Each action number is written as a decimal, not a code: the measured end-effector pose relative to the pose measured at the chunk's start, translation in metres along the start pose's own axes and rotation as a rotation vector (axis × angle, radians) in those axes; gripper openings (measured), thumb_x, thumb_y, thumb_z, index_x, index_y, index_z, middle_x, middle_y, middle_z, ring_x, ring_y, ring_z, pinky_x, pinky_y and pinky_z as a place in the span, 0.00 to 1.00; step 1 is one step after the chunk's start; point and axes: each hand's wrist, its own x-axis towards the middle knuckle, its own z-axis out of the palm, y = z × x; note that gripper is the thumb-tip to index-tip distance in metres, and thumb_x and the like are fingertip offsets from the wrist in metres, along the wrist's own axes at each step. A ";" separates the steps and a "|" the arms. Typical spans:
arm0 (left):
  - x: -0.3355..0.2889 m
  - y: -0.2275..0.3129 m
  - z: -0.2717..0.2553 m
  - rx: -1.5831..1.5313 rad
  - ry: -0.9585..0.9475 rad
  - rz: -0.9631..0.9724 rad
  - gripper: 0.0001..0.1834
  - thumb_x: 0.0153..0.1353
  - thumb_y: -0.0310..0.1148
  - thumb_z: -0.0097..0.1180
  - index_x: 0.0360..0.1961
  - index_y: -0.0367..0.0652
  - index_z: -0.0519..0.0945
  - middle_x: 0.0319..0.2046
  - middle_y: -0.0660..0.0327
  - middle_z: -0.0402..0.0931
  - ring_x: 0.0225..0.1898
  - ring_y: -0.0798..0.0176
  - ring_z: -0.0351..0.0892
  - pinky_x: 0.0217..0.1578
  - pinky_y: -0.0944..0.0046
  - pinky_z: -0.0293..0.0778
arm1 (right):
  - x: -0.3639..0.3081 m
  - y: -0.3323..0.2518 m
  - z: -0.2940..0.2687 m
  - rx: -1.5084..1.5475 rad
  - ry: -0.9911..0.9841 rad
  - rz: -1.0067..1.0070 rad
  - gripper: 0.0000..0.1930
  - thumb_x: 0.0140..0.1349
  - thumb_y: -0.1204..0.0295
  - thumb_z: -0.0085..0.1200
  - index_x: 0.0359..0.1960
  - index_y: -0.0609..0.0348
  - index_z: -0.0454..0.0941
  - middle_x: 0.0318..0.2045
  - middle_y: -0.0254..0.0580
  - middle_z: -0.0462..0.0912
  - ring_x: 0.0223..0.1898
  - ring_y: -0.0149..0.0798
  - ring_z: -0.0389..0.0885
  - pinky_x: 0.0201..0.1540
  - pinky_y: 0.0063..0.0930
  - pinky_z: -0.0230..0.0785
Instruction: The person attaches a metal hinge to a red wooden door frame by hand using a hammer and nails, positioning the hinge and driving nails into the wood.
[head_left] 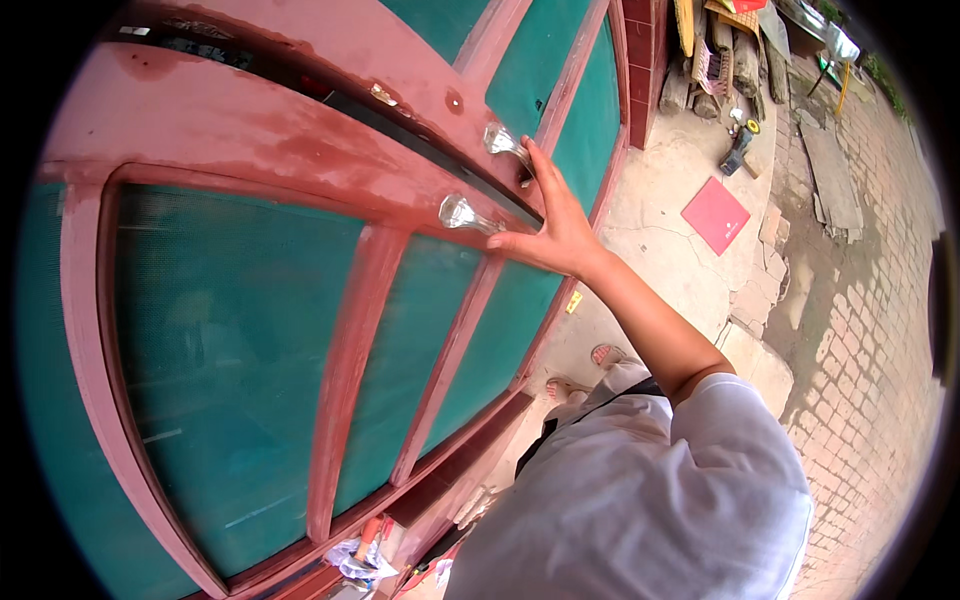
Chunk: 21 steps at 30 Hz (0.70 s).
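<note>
My right hand (553, 225) reaches up to the meeting edges of two reddish-brown wooden door leaves with green mesh panels. Its thumb and a finger are spread wide apart. The fingertip touches or nearly touches the base of the upper clear faceted knob (502, 139), and the thumb lies at the base of the lower clear knob (458, 213). Between the upper door leaf (400, 60) and the lower door leaf (220, 120) runs a dark gap, wider toward the left. The remaining fingers are mostly hidden behind the hand. My left hand is out of sight.
On the concrete lie a red square board (716, 216) and a dark tool with a yellow end (738, 147). Stacked logs (735, 65) stand beyond. Brick paving (850, 400) runs along the right. An orange-handled tool (368, 535) sits by the door's foot.
</note>
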 end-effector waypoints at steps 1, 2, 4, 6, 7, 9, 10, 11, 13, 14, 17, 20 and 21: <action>0.009 -0.048 -0.023 0.116 -0.220 0.097 0.37 0.72 0.59 0.30 0.46 0.27 0.71 0.51 0.38 0.62 0.51 0.44 0.66 0.51 0.39 0.64 | 0.000 0.002 -0.003 0.016 -0.002 -0.001 0.66 0.40 0.44 0.74 0.74 0.59 0.42 0.69 0.62 0.55 0.71 0.57 0.55 0.71 0.45 0.51; 0.011 -0.064 -0.031 0.109 -0.222 0.099 0.37 0.72 0.59 0.30 0.46 0.27 0.71 0.51 0.38 0.62 0.51 0.44 0.66 0.51 0.39 0.64 | -0.002 0.000 -0.004 0.013 0.003 0.003 0.66 0.40 0.44 0.74 0.74 0.59 0.42 0.69 0.62 0.55 0.71 0.57 0.55 0.71 0.45 0.51; 0.012 -0.078 -0.036 0.299 -0.250 0.220 0.38 0.72 0.59 0.28 0.48 0.26 0.70 0.51 0.36 0.61 0.53 0.43 0.65 0.53 0.39 0.62 | -0.003 -0.005 -0.004 0.006 -0.024 0.037 0.66 0.41 0.45 0.74 0.74 0.59 0.41 0.70 0.61 0.54 0.71 0.57 0.56 0.69 0.45 0.54; 0.007 -0.057 -0.028 0.223 -0.195 0.167 0.35 0.72 0.57 0.31 0.46 0.27 0.70 0.49 0.39 0.62 0.50 0.45 0.65 0.51 0.40 0.64 | -0.005 0.001 0.001 -0.032 -0.013 0.028 0.66 0.40 0.46 0.75 0.74 0.59 0.40 0.70 0.61 0.54 0.70 0.58 0.56 0.68 0.45 0.56; 0.004 -0.042 -0.023 0.163 -0.163 0.126 0.34 0.71 0.56 0.33 0.45 0.28 0.71 0.48 0.40 0.63 0.49 0.46 0.66 0.50 0.41 0.64 | -0.006 0.004 0.002 -0.058 -0.013 0.016 0.67 0.40 0.47 0.75 0.74 0.59 0.40 0.70 0.61 0.53 0.70 0.58 0.57 0.67 0.45 0.59; 0.002 -0.022 -0.024 0.076 -0.128 0.061 0.31 0.71 0.54 0.36 0.43 0.29 0.71 0.45 0.42 0.64 0.46 0.48 0.67 0.48 0.43 0.66 | -0.005 0.007 0.005 -0.078 -0.005 -0.026 0.67 0.39 0.48 0.76 0.74 0.59 0.39 0.70 0.61 0.53 0.70 0.58 0.58 0.67 0.45 0.60; 0.000 -0.014 -0.021 0.036 -0.111 0.034 0.29 0.71 0.52 0.37 0.42 0.30 0.71 0.44 0.43 0.64 0.45 0.49 0.67 0.47 0.43 0.67 | -0.005 0.009 0.006 -0.094 0.004 -0.073 0.68 0.39 0.49 0.76 0.74 0.59 0.39 0.70 0.61 0.53 0.69 0.58 0.59 0.66 0.45 0.61; 0.001 -0.007 -0.023 0.008 -0.095 0.008 0.28 0.70 0.51 0.38 0.41 0.30 0.71 0.43 0.44 0.65 0.44 0.50 0.68 0.46 0.44 0.68 | -0.005 0.006 0.002 -0.080 -0.050 -0.008 0.68 0.37 0.50 0.77 0.74 0.59 0.39 0.70 0.62 0.52 0.69 0.59 0.59 0.65 0.45 0.63; -0.002 0.036 -0.014 -0.114 -0.007 -0.178 0.25 0.67 0.48 0.43 0.44 0.31 0.72 0.45 0.45 0.67 0.45 0.51 0.69 0.46 0.46 0.69 | -0.005 0.004 -0.012 -0.139 -0.084 -0.056 0.69 0.37 0.51 0.78 0.74 0.59 0.38 0.70 0.61 0.52 0.68 0.60 0.59 0.65 0.45 0.64; 0.001 0.024 -0.017 -0.023 -0.027 -0.177 0.27 0.64 0.47 0.46 0.51 0.31 0.71 0.50 0.44 0.68 0.48 0.50 0.70 0.49 0.47 0.69 | -0.001 0.008 -0.019 -0.212 -0.094 -0.138 0.69 0.36 0.52 0.78 0.74 0.58 0.37 0.70 0.61 0.52 0.68 0.61 0.60 0.64 0.45 0.65; -0.005 0.049 -0.004 -0.081 0.014 -0.354 0.30 0.64 0.49 0.46 0.56 0.33 0.68 0.54 0.43 0.67 0.57 0.49 0.67 0.58 0.47 0.65 | 0.006 0.014 -0.022 -0.233 0.007 -0.227 0.62 0.37 0.51 0.78 0.71 0.59 0.49 0.67 0.60 0.60 0.63 0.58 0.66 0.59 0.40 0.70; -0.004 0.012 -0.016 0.008 -0.041 -0.333 0.36 0.65 0.50 0.46 0.65 0.34 0.60 0.65 0.40 0.58 0.65 0.47 0.61 0.62 0.49 0.63 | -0.004 0.013 -0.015 -0.388 0.212 -0.382 0.52 0.37 0.51 0.77 0.63 0.59 0.62 0.63 0.57 0.65 0.56 0.52 0.71 0.52 0.36 0.72; 0.014 -0.068 -0.040 0.296 -0.137 -0.026 0.36 0.72 0.54 0.30 0.43 0.24 0.74 0.50 0.29 0.66 0.52 0.36 0.66 0.56 0.41 0.61 | -0.011 0.013 -0.008 -0.358 0.254 -0.389 0.35 0.45 0.55 0.74 0.52 0.58 0.72 0.50 0.51 0.76 0.44 0.44 0.78 0.41 0.33 0.73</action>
